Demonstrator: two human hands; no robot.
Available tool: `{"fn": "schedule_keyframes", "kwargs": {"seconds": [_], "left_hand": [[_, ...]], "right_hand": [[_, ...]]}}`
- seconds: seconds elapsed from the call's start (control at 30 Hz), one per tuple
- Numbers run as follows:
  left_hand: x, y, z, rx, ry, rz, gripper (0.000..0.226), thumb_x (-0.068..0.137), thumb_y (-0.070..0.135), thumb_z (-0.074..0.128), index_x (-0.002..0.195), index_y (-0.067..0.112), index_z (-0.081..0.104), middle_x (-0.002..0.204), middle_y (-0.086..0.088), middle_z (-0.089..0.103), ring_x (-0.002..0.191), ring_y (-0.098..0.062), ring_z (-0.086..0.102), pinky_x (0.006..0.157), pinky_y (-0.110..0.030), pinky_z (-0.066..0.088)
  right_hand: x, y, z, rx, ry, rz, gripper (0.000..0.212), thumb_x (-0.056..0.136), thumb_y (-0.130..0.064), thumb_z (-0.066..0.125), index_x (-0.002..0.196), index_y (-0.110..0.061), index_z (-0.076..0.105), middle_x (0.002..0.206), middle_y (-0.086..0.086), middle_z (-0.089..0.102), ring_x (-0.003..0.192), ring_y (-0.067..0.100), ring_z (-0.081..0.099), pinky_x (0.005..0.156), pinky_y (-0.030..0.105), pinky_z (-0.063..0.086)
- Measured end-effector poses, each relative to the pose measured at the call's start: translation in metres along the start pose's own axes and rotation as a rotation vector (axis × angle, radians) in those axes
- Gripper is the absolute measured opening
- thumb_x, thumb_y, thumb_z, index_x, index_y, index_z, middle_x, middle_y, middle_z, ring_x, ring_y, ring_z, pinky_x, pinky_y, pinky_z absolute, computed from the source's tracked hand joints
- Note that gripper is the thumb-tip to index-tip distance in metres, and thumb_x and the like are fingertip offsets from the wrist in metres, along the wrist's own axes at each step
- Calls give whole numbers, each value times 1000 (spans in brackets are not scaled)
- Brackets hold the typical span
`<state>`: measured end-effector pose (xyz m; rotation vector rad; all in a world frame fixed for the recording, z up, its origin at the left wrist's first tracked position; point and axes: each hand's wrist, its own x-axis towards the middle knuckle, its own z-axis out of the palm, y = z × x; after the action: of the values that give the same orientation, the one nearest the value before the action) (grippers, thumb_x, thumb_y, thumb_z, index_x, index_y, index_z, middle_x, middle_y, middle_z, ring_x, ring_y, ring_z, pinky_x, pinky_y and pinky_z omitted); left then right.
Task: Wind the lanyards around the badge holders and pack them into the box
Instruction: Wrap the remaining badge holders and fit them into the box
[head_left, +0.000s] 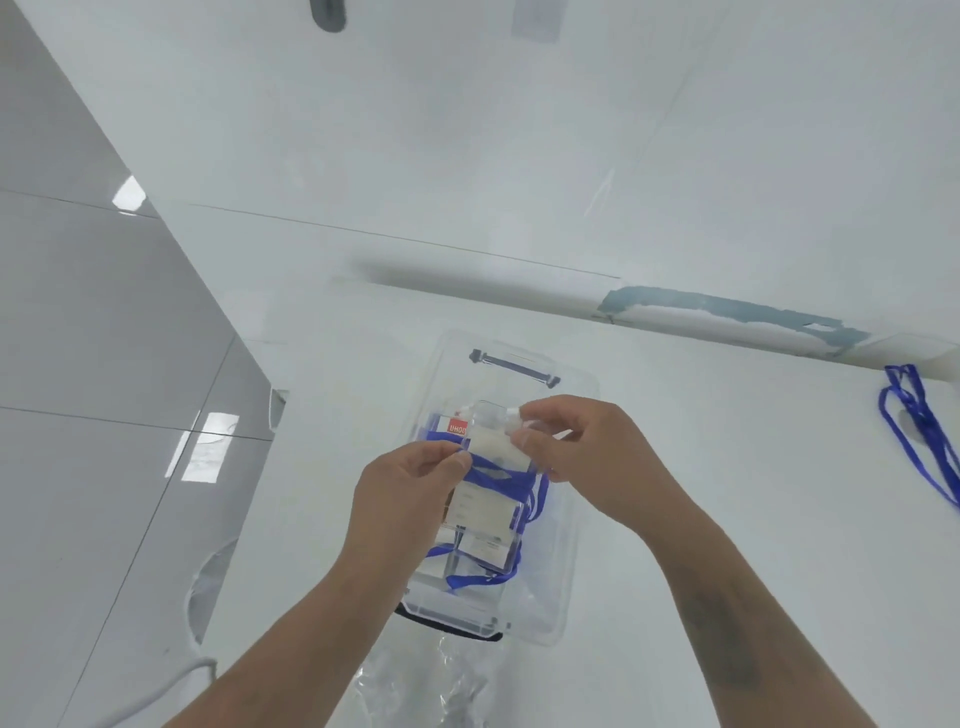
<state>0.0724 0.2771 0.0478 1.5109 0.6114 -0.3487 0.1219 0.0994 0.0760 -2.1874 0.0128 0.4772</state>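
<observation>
My left hand (410, 493) and right hand (566, 447) both pinch the badge holder (488, 488) — long axis pointing away from me, directly over the open box (571, 519). Blue lanyard (506, 480) looks partly wound — blurred.

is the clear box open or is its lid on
Open. The clear box has no lid on it: badge holders with blue lanyards lie uncovered inside, under the left hand and right hand.

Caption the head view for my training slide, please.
Both hands, left and right, hold a lanyard-wrapped badge holder above the clear box.
</observation>
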Motion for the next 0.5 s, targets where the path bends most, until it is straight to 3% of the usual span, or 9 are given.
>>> {"fn": "schedule_keyframes", "kwargs": {"seconds": [0.23,0.37,0.5], "left_hand": [[-4,-9,12,-187,132,-95,6,91,22,68,90,26,71,75,9,75,65,-6,72,56,-25,58],[-6,-9,18,-320,134,-181,6,90,21,69,86,25,71,71,8,76,64,-9,72,67,-32,60],[-9,-9,24,-501,100,-284,14,88,20,71,101,15,72,88,-6,77,78,-21,73,72,-36,59]], "right_hand": [[3,9,9,-35,-78,48,46,74,-40,83,108,-50,54,107,-24,62,94,7,64,78,29,60],[7,18,11,34,-72,58,44,78,-35,81,113,-46,55,114,-13,65,100,15,66,79,37,61],[9,23,14,105,-75,91,41,80,-34,79,115,-43,58,115,-11,65,103,17,66,78,39,62]]}}
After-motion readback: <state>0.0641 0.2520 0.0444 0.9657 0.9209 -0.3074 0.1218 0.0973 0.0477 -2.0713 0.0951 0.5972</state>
